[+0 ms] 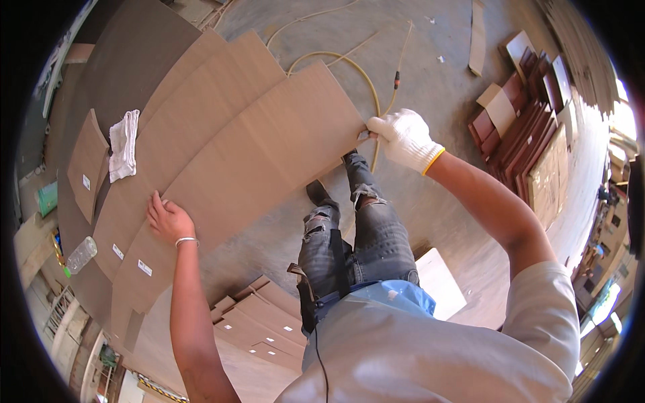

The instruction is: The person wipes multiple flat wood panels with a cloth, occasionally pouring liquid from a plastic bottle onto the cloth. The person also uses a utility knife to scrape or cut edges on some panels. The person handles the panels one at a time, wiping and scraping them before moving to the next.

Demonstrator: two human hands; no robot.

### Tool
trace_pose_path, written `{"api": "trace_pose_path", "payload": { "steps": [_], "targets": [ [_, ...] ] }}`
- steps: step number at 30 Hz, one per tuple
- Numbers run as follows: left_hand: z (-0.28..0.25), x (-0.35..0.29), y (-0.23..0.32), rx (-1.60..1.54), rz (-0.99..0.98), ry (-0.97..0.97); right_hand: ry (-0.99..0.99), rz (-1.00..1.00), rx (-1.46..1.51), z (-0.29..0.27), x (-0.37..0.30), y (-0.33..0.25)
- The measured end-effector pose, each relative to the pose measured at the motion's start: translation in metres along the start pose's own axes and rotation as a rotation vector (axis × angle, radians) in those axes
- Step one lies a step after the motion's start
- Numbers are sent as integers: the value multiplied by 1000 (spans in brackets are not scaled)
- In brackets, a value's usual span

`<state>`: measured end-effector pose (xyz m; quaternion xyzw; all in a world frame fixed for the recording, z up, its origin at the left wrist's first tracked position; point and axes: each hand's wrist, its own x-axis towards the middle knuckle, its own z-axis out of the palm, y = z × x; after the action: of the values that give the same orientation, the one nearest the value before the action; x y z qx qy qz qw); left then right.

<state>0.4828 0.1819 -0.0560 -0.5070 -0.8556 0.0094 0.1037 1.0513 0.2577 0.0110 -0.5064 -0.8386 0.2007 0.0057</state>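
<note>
My left hand [171, 218] is bare and lies open on a long brown board [262, 144], fingers stretched across its surface. My right hand [406, 140], in a white knit glove with a yellow cuff, is closed at the board's far right corner. A small greyish piece [365, 135] shows at its fingertips against that corner; its kind is too small to tell. Beneath lie more brown boards [195, 94], overlapping like steps. A folded white cloth [123, 145] rests on them at the left, beside a smaller brown panel [87, 168] with a white label.
A yellow hose [366, 77] with an orange-and-black fitting [397, 80] runs over the floor beyond the boards. Reddish-brown panels [521, 144] are stacked at right. A clear bottle [82, 255] lies at left. More brown boards [265, 319] and a white panel [440, 285] are near my legs.
</note>
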Motion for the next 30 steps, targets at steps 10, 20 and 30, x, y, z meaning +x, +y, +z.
{"api": "trace_pose_path", "payload": {
  "steps": [10,20,30],
  "targets": [
    [-5,0,16,-45,-6,1,195,657,359,17,-38,-27],
    [-3,-1,11,-30,-11,-40,314,665,302,37,-31,-43],
    [-29,22,17,122,383,-183,431,677,263,60,-27,-79]
  ]
}}
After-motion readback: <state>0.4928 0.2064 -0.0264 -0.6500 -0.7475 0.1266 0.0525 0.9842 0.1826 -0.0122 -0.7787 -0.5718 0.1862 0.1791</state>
